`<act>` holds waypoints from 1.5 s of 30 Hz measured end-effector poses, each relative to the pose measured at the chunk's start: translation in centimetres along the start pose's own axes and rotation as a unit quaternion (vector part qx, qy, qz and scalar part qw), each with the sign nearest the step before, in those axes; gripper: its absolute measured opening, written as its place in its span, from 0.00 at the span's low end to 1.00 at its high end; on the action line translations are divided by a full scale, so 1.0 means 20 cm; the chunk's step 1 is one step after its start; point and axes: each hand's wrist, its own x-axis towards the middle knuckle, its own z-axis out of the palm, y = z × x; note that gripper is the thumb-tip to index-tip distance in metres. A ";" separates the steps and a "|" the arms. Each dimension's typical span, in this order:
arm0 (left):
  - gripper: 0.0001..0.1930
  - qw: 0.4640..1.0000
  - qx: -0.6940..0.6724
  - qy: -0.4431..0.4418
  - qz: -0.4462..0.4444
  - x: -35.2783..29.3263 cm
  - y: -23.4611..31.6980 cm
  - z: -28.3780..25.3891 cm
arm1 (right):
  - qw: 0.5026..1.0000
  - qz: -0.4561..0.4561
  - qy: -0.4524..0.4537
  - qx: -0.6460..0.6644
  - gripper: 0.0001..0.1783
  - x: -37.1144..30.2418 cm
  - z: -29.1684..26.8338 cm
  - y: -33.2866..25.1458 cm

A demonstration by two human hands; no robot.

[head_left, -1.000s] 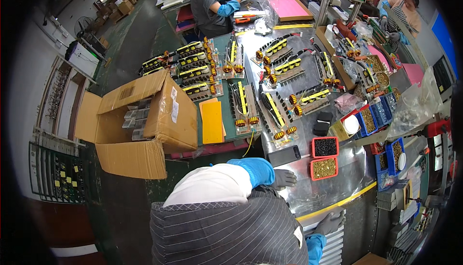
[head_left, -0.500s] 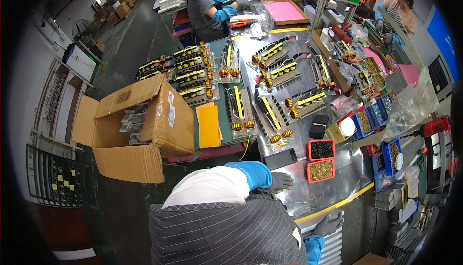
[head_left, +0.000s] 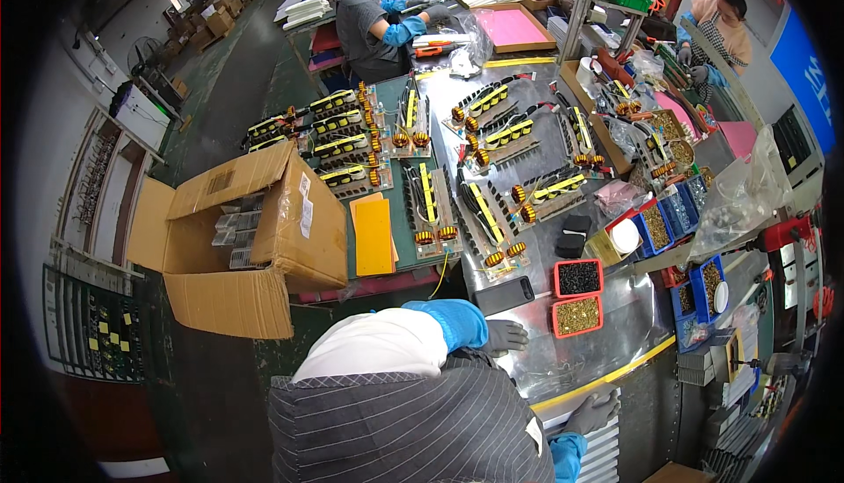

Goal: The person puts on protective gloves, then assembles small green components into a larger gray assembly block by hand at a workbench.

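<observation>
My left hand (head_left: 506, 336), in a grey glove with a blue sleeve, rests on the metal tabletop with its fingers stretched out. It holds nothing and lies just below a black phone-like slab (head_left: 503, 295). My right hand (head_left: 593, 411), gloved the same way, lies over a row of silver ribbed metal pieces (head_left: 600, 453) below the table's yellow edge. Its fingers are extended, with nothing visible in them. Right of the slab sit a red tray of black small parts (head_left: 578, 278) and a red tray of brass-coloured screws (head_left: 578, 317).
Circuit boards with yellow-taped parts and copper coils (head_left: 486, 215) cover the table's far side. An open cardboard box (head_left: 303, 228) stands left, by yellow sheets (head_left: 374, 237). Blue bins (head_left: 708, 290) and a red power tool (head_left: 785, 233) are right. Two people work farther off.
The whole view has shifted slightly, so things appear a little further left. Both my hands stay in nearly the same places.
</observation>
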 end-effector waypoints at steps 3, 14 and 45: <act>0.30 1.000 -0.004 -0.002 -0.006 0.00 0.00 -0.01 | 1.000 0.009 -0.008 -0.001 0.31 0.00 -0.02 -0.05; 0.30 0.998 0.024 0.052 0.023 0.00 -0.02 0.04 | 1.000 0.002 -0.021 -0.008 0.31 -0.03 -0.07 -0.09; 0.30 1.000 -0.001 0.019 0.016 0.01 -0.01 0.00 | 0.999 0.008 -0.020 -0.029 0.33 -0.03 -0.06 -0.07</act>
